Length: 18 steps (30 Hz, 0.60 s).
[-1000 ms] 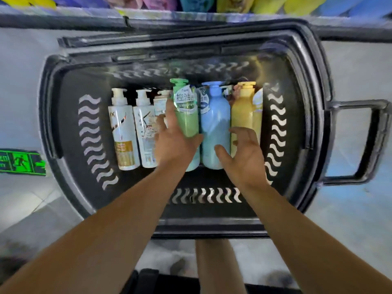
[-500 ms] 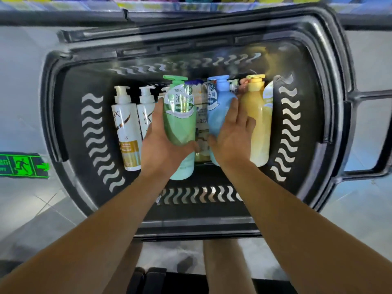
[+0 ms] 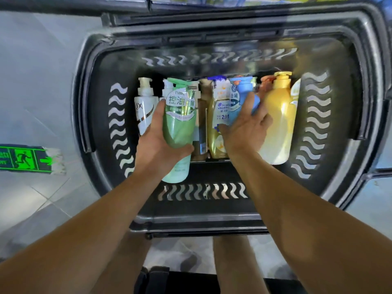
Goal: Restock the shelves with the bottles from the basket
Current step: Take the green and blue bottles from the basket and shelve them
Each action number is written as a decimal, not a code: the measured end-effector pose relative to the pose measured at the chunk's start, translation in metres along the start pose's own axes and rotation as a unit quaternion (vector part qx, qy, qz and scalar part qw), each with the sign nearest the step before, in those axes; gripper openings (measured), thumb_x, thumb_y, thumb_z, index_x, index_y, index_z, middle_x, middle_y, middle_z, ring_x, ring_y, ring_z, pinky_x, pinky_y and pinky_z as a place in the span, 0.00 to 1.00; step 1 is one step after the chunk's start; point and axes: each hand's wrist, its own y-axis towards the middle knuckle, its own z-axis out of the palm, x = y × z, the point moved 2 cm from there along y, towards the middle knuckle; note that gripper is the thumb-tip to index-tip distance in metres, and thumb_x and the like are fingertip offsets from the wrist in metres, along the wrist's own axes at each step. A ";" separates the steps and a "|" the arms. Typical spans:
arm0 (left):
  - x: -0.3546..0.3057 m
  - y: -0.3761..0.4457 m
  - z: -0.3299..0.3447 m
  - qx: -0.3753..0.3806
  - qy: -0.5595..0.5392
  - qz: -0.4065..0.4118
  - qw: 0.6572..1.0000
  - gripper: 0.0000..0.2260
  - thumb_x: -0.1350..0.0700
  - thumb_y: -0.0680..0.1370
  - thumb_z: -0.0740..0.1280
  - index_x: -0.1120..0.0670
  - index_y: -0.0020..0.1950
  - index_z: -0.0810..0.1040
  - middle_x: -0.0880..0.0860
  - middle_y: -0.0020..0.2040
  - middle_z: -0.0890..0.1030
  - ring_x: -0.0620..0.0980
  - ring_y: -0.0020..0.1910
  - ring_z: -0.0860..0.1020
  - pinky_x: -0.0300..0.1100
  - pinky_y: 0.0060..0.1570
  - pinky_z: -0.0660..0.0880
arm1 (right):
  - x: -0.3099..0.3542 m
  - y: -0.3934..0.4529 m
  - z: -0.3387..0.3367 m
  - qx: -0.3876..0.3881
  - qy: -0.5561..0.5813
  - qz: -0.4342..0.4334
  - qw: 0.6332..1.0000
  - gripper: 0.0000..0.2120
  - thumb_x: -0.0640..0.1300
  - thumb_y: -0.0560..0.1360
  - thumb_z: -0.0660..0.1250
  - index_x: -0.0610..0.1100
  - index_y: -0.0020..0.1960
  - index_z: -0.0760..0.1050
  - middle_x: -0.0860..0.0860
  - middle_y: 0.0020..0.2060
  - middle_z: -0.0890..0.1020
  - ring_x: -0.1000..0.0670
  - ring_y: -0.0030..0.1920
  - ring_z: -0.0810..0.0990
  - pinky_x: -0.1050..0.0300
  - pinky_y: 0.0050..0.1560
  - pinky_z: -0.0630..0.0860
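Floor: pale grey tiles (image 3: 42,85) all round, w/ a green exit-sign sticker (image 3: 25,159) stuck down at far left.
Shelf: only its bottom edge (image 3: 212,1) shows at top of view, coloured packs blurred, can't tell what they are.
Basket: dark plastic basket (image 3: 350,155) on the floor right below me, wavy slots cut in its walls, long side toward the shelf.
Left hand: my left hand (image 3: 158,143) is wrapped round the green bottle (image 3: 179,124), thumb on the right side of it, fingers up the left side; bottle is raised a bit above the row, pump end pointing to the shelf, base toward me.
Right hand: my right hand (image 3: 247,130) is curled round the blue bottle (image 3: 244,100), fingers over its neck and shoulder, thumb across the lower label; bottle tilted, lifted over the others.
White bottles: one white pump bottle (image 3: 144,107) lies at the left end of the row, a 2nd one just beside it mostly hidden behind the green bottle.
Middle: gold-clear bottle (image 3: 217,128) w/ "2合1" on the label lies betw. my two hands; a brownish bottle (image 3: 201,124) next to it, partly covered.
Right end: yellow bottle (image 3: 277,119) lies just right of my right hand, near the basket's right wall; sth orange behind its pump, too hidden to tell.
Me: both forearms reach in from bottom of view, bare legs (image 3: 231,264) visible below the basket's near rim.
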 end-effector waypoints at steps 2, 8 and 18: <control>0.001 0.000 -0.001 0.009 -0.003 -0.001 1.000 0.51 0.46 0.60 0.78 0.28 0.74 0.50 0.33 0.55 0.75 0.35 0.49 0.75 0.31 0.38 0.70 | -0.002 0.000 0.000 -0.003 0.007 0.007 1.000 0.48 0.56 0.69 0.76 0.50 0.78 0.48 0.42 0.72 0.59 0.39 0.68 0.62 0.47 0.65 0.67; 0.007 0.005 -0.001 0.018 -0.007 0.019 1.000 0.52 0.47 0.61 0.78 0.29 0.75 0.50 0.27 0.50 0.73 0.28 0.48 0.73 0.29 0.40 0.69 | -0.012 -0.004 0.003 -0.060 0.004 0.011 0.998 0.50 0.55 0.66 0.77 0.41 0.78 0.53 0.40 0.66 0.66 0.40 0.62 0.66 0.49 0.66 0.60; 0.019 0.012 -0.009 0.018 -0.013 0.033 0.999 0.51 0.42 0.58 0.76 0.28 0.74 0.51 0.26 0.53 0.73 0.29 0.50 0.73 0.29 0.44 0.68 | -0.017 -0.022 -0.008 0.054 0.219 -0.063 0.972 0.50 0.41 0.65 0.79 0.51 0.78 0.54 0.47 0.70 0.67 0.44 0.69 0.65 0.50 0.69 0.66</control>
